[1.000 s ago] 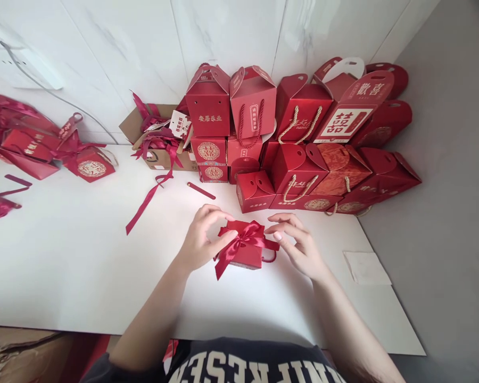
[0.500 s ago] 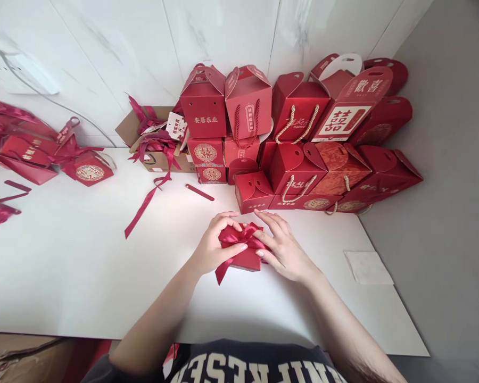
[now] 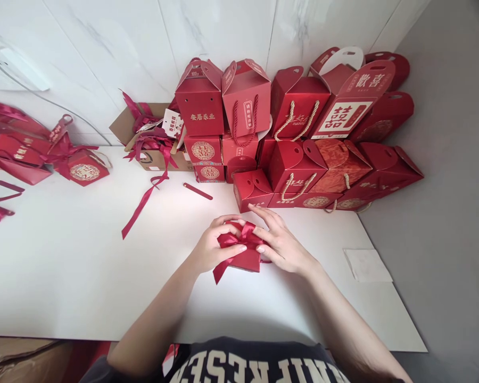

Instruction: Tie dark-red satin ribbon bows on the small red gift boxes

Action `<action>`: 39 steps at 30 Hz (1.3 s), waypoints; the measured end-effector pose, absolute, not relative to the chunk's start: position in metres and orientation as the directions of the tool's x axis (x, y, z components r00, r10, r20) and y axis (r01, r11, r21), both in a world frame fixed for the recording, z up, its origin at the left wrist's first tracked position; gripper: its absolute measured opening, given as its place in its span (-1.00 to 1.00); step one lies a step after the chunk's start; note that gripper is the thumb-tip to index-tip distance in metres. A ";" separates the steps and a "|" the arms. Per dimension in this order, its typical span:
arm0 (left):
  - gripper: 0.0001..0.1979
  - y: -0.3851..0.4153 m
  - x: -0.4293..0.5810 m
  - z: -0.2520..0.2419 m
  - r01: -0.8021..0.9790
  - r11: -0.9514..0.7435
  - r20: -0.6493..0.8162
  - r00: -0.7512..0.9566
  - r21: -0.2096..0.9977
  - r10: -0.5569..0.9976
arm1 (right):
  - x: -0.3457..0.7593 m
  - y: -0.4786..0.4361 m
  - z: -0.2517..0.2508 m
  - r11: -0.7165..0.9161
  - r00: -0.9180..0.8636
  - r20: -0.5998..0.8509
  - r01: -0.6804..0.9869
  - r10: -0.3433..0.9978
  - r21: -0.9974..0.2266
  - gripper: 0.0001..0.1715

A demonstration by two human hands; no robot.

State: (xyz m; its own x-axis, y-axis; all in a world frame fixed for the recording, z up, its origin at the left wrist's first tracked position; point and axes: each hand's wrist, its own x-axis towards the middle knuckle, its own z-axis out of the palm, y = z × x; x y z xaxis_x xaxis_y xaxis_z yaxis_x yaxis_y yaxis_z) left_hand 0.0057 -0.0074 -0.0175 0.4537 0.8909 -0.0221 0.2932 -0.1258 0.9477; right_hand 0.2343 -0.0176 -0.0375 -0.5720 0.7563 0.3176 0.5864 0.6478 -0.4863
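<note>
A small red gift box (image 3: pixel 245 258) with a satin ribbon bow (image 3: pixel 239 238) on top rests on the white table (image 3: pixel 64 276) in front of me. My left hand (image 3: pixel 211 246) curls round the box's left side, fingers closed on the box and bow. My right hand (image 3: pixel 281 242) lies over the right side, its fingers pressed on the bow and the box top. One ribbon tail hangs down toward me at the box's lower left.
A stack of red gift boxes and bags (image 3: pixel 295 133) with rope handles lines the wall behind. A cardboard box of ribbons (image 3: pixel 151 141) stands left of it, and a loose ribbon (image 3: pixel 143 199) trails from it. More red boxes (image 3: pixel 32 151) lie far left. A white sheet (image 3: pixel 367 264) lies on the right.
Both hands have closed in on the bow; the right hand moved left from beside the box onto its top. The box has shifted slightly away from me.
</note>
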 end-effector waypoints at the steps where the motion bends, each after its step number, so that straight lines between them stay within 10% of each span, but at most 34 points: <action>1: -0.87 -0.008 0.006 -0.018 0.299 -0.119 -0.033 0.459 0.947 0.888 | 0.234 -0.017 -0.037 0.637 -0.568 0.306 0.588 0.764 -0.498 -0.44; 13: -0.56 -0.013 -0.021 0.015 0.540 -0.115 -0.061 0.297 0.834 0.953 | 0.240 -0.028 -0.041 0.582 -0.561 0.282 0.476 0.778 -0.659 -0.48; 21: -0.47 -0.052 -0.029 0.010 0.561 0.391 -0.611 0.278 0.730 0.741 | 0.243 -0.035 -0.040 0.599 -0.506 0.357 0.473 0.785 -0.646 -0.36; 26: -0.51 -0.027 -0.027 -0.005 0.414 0.343 -0.430 0.136 0.843 0.893 | 0.233 -0.043 -0.040 0.672 -0.475 0.477 0.564 0.739 -0.480 -0.51; 30: -0.50 -0.009 -0.039 -0.009 0.295 0.331 -0.377 0.114 0.896 0.919 | 0.233 -0.042 -0.029 0.501 -0.268 0.424 0.462 0.865 -0.732 -0.86; 39: -0.56 -0.004 -0.028 -0.025 0.122 0.315 -0.331 0.147 0.941 0.932 | 0.210 -0.024 -0.021 0.173 -0.332 0.098 0.205 0.938 -0.963 -0.78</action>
State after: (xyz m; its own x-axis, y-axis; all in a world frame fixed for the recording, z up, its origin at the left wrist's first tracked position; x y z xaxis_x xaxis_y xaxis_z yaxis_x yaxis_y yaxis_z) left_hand -0.0283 -0.0045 -0.0247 0.1472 0.9321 -0.3310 0.1220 0.3150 0.9412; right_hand 0.2099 -0.0236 -0.0208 -0.3315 0.9383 0.0982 0.2050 0.1732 -0.9633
